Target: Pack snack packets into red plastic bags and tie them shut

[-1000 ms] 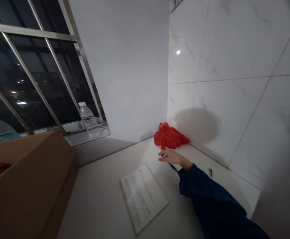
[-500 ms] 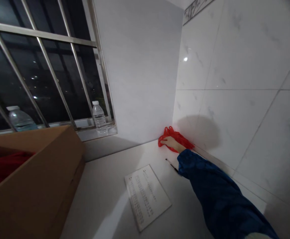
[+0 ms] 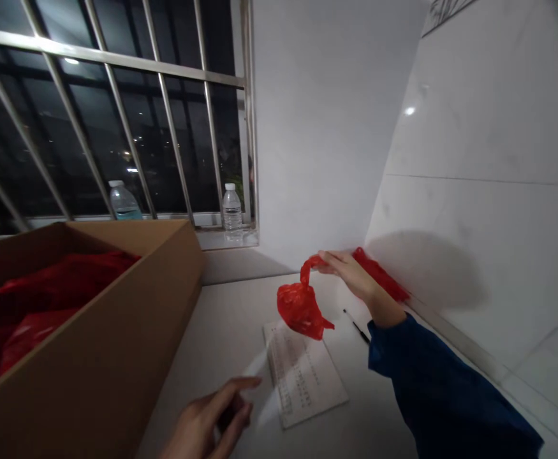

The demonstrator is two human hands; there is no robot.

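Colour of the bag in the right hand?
Plastic bag is bright red, best in the head view.

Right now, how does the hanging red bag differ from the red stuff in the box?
The red bag hangs from the right hand, while the red plastic lies in the cardboard box. The bag is a small bunch; the plastic spreads wider. Both are bright red.
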